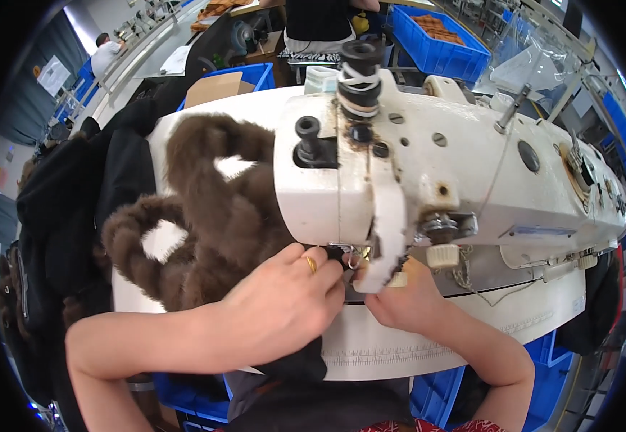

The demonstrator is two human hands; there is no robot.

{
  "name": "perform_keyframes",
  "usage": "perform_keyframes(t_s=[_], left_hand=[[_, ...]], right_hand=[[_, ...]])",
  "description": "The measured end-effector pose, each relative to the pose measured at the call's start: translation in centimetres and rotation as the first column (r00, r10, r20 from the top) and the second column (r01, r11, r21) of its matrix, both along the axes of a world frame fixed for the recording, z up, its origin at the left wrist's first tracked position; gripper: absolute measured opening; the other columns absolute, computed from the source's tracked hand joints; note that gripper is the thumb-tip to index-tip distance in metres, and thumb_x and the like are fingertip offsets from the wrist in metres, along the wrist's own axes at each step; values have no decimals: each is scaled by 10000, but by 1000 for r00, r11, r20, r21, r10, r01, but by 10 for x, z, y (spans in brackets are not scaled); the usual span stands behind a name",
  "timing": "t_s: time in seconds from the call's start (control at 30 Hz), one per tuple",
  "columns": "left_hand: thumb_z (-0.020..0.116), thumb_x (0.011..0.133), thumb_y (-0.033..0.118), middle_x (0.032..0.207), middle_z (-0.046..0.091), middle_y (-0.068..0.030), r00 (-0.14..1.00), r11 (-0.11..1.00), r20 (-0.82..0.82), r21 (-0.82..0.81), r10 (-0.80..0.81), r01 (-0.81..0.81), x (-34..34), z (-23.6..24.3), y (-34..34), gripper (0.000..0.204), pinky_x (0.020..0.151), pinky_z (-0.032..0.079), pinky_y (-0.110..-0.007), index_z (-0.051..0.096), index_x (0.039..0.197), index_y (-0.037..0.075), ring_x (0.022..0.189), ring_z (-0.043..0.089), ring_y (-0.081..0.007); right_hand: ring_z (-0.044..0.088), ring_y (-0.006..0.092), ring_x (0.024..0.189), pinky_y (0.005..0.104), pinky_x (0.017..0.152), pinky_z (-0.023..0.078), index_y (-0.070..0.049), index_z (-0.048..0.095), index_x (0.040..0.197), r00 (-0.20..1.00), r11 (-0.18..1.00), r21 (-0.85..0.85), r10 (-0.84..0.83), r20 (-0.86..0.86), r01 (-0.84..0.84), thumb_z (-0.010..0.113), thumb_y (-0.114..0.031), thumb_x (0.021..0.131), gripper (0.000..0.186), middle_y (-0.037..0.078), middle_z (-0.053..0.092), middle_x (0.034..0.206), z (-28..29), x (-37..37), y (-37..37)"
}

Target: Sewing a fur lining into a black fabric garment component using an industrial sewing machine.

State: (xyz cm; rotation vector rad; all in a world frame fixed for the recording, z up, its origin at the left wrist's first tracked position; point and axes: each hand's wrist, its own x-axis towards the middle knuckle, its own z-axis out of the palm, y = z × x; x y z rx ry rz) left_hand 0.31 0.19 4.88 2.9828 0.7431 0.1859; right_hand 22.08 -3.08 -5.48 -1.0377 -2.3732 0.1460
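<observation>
While the left hand [280, 302] and right hand [410, 299] sit close to each other beneath the stitching end of the white sewing machine [414, 151], the sewing looks under way, not finished. The brown fur piece [234, 230] lies bunched on the tabletop [399, 358], from the left hand toward the left edge, two loops spread out. Left fingers are bent together; right fingers are partly behind a curved white part [388, 237], so I cannot tell whether either hand is clamped on material. How much is stitched or left is hidden.
</observation>
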Motion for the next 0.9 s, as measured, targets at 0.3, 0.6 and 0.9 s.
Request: perform_keyframes(t_s=[0.3, 0.6, 0.9], left_hand=[[628, 918, 309, 1081, 690, -49, 996, 999, 82, 51, -16, 12, -33, -25, 15, 315, 1185, 289, -509, 734, 970, 17, 1270, 489, -226], [640, 887, 238, 920, 671, -46, 987, 999, 156, -3, -33, 34, -28, -24, 21, 224, 1181, 305, -512, 727, 907, 33, 1177, 537, -239], [639, 875, 236, 922, 659, -45, 994, 999, 93, 13, -53, 52, -25, -18, 19, 260, 1180, 300, -516, 753, 1011, 46, 1185, 535, -241]], right_hand=[[674, 237, 831, 372, 679, 542, -93, 680, 965, 1000, 1000, -9, -10, 8, 10, 649, -137, 829, 146, 64, 703, 1024, 6, 6, 0], [696, 249, 1080, 369, 893, 557, -164, 609, 911, 1000, 997, -65, -32, -1, 31, 649, -19, 758, 215, 17, 702, 1249, 11, 6, -5], [734, 184, 940, 330, 736, 590, -169, 602, 906, 998, 992, -122, -39, 44, 44, 623, -52, 799, 160, 9, 709, 1238, 9, 5, -1]])
